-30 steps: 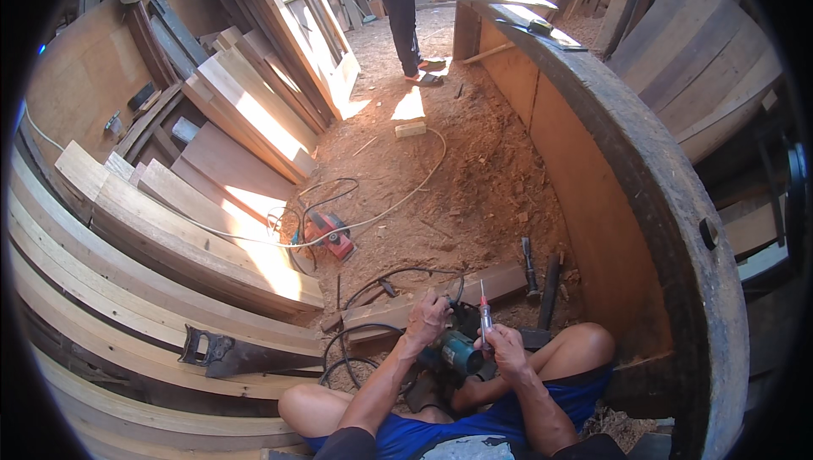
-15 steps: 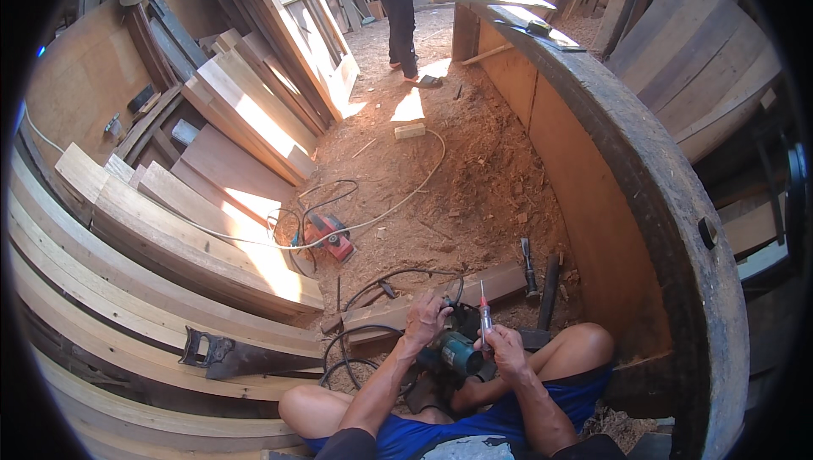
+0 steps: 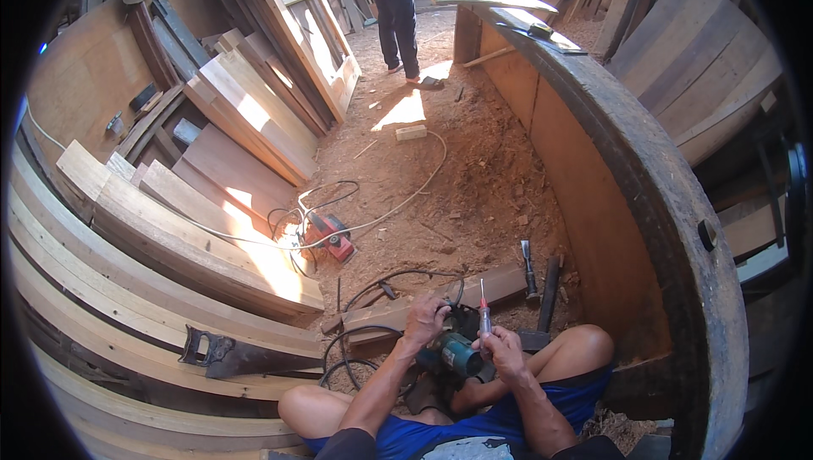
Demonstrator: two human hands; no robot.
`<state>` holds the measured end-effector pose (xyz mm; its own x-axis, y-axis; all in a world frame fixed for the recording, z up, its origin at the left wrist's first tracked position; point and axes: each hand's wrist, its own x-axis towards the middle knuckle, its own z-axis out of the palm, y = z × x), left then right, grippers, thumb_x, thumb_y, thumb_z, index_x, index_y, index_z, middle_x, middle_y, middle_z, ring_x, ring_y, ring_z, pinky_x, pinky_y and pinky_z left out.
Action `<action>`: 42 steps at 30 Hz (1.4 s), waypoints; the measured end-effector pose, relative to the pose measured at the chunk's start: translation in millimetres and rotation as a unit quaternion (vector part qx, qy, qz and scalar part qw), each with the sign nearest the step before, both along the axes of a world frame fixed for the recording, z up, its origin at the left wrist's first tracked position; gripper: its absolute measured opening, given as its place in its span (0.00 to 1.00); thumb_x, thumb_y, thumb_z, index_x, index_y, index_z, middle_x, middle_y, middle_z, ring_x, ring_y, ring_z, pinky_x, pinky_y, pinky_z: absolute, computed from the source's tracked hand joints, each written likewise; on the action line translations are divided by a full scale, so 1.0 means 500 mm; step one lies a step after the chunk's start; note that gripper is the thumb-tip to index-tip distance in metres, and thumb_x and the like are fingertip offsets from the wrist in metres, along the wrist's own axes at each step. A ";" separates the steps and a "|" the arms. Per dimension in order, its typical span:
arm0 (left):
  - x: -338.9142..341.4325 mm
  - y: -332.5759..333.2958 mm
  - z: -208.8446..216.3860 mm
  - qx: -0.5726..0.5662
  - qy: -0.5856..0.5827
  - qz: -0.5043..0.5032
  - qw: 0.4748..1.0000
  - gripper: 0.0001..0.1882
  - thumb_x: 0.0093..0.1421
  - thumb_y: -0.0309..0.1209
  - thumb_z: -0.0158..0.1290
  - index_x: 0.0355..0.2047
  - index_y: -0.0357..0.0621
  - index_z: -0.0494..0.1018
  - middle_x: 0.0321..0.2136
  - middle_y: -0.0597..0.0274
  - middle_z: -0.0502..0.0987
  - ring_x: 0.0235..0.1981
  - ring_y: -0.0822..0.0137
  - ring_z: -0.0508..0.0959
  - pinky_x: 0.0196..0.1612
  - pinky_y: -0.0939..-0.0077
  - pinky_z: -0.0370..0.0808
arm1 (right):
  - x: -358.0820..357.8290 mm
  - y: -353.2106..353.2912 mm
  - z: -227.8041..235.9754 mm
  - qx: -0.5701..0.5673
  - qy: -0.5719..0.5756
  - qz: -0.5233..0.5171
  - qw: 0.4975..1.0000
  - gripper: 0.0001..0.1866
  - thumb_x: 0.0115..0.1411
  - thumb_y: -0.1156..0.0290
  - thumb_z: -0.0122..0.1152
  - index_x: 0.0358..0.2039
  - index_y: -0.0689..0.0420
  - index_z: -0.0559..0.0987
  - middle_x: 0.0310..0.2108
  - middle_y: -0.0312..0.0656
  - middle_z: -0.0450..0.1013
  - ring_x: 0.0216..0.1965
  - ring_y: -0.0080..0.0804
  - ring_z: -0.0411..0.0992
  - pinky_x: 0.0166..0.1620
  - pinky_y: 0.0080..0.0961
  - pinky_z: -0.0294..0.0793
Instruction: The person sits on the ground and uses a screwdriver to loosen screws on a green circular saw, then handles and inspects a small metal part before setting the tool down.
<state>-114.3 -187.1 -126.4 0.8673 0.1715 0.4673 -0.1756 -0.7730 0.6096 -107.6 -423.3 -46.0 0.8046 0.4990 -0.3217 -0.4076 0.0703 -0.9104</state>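
In my lap lies a teal-and-black corded power tool (image 3: pixel 458 354). My left hand (image 3: pixel 426 319) is closed on its black upper end; the fingertips are partly hidden. My right hand (image 3: pixel 503 348) grips a screwdriver (image 3: pixel 484 318) with a clear and red handle, its shank pointing up and away from me, just right of the tool. A black power cord (image 3: pixel 343 350) loops to the left of my left forearm. Beyond my right knee are a chisel (image 3: pixel 528 269) and a hammer (image 3: pixel 550 295), both on the ground.
A timber block (image 3: pixel 500 283) lies ahead of the tool. At left are stacked curved planks (image 3: pixel 169 290) with a handsaw (image 3: pixel 246 357) on them. A red power tool (image 3: pixel 332 238) rests on sawdust. The long curved bench (image 3: pixel 644 151) borders my right. Another person (image 3: pixel 394 11) stands at its far end.
My hands, the screwdriver and the teal tool hold nearly the same position. The person at the far end has shifted slightly, with an arm still over the pale panel.
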 end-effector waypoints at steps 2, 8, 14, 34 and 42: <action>-0.006 -0.002 0.009 -0.049 0.041 0.019 0.998 0.05 0.59 0.27 0.62 0.35 0.41 0.81 0.31 0.52 0.79 0.35 0.49 0.79 0.38 0.60 0.75 | -0.007 0.009 0.002 -0.003 -0.009 -0.010 1.000 0.08 0.67 0.70 0.56 0.40 0.63 0.76 0.27 0.35 0.76 0.25 0.17 0.67 0.32 0.19 0.69; 0.017 -0.045 0.086 -0.210 0.142 -0.065 0.965 0.07 0.64 0.26 0.59 0.41 0.40 0.80 0.35 0.57 0.82 0.36 0.62 0.82 0.38 0.68 0.78 | 0.007 -0.002 -0.026 -0.013 -0.080 -0.047 0.996 0.06 0.63 0.72 0.61 0.38 0.58 0.74 0.25 0.32 0.73 0.27 0.19 0.71 0.34 0.23 0.73; 0.010 -0.053 0.042 -0.506 0.297 -0.230 0.776 0.11 0.66 0.26 0.59 0.41 0.40 0.67 0.30 0.64 0.78 0.29 0.75 0.79 0.34 0.79 0.80 | 0.002 0.021 0.020 -0.053 -0.127 -0.012 0.990 0.05 0.65 0.71 0.64 0.39 0.59 0.80 0.27 0.30 0.74 0.27 0.16 0.68 0.31 0.19 0.68; 0.009 -0.004 0.138 -0.492 0.284 -0.091 0.818 0.11 0.68 0.36 0.60 0.40 0.46 0.69 0.29 0.65 0.78 0.26 0.76 0.76 0.31 0.82 0.74 | 0.138 0.080 0.024 -0.089 -0.094 -0.071 0.989 0.05 0.60 0.71 0.67 0.32 0.59 0.82 0.23 0.29 0.74 0.23 0.15 0.69 0.27 0.19 0.66; -0.005 0.028 0.006 -0.127 0.295 0.020 0.947 0.28 0.59 0.42 0.65 0.52 0.37 0.68 0.37 0.40 0.83 0.38 0.41 0.84 0.43 0.51 0.79 | 0.435 -0.007 -0.280 -0.464 -0.195 -0.158 0.849 0.04 0.50 0.73 0.64 0.22 0.59 0.80 0.19 0.40 0.76 0.21 0.29 0.74 0.26 0.30 0.71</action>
